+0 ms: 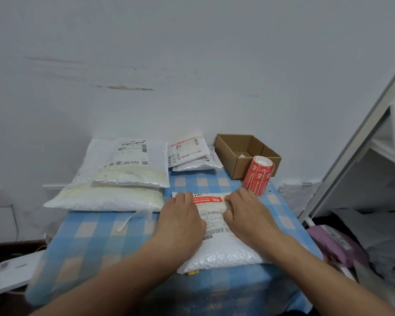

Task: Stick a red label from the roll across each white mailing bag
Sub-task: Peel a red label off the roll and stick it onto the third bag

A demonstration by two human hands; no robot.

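A white mailing bag (224, 252) lies flat on the desk (96, 236), which is covered with a blue checked cloth. The bag sits at the near middle, its printed shipping slip facing up. A red label (209, 199) runs crosswise over the bag's far end, at 12 o'clock on the bag.

The left hand (180, 221) rests palm down on the bag's 9 o'clock side. Its fingers reach forward, only slightly bent, and cover the label's left end. It grips nothing. The right hand (246, 215) sits on the 3 o'clock side with its fingers bent at the knuckles and its tips on the bag at the label's right end. Whether they pinch the bag or only press on it cannot be told.

The roll of red labels (258, 175) stands at 1 o'clock from the bag, just beyond the right hand. An open cardboard box (240, 168) is right behind it, against the wall. At 10 o'clock two larger white bags (114, 197) are stacked. At 12 o'clock smaller bags (187, 151) lie piled by the wall. A loose strip of backing paper (132, 218) lies at 9 o'clock, near the left hand.
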